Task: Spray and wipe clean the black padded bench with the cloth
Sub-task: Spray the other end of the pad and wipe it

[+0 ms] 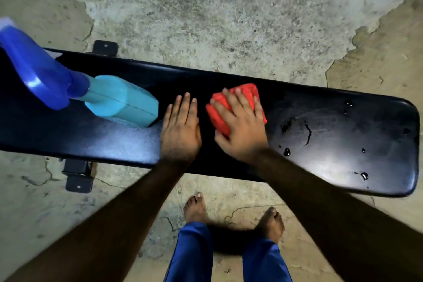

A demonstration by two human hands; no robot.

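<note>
While the left hand [180, 126] lies flat and open on the black padded bench [320, 135], the right hand [240, 126] presses a folded red cloth [219, 110] beside an unlabelled turquoise spray bottle [123, 101].

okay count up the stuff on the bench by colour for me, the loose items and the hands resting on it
Blue: 1, the spray bottle standing on the black bench.
Red: 1, the cloth under the right hand.
Bare hands: 2, the right one and the left hand, flat on the padding.
Total: 4.
</note>
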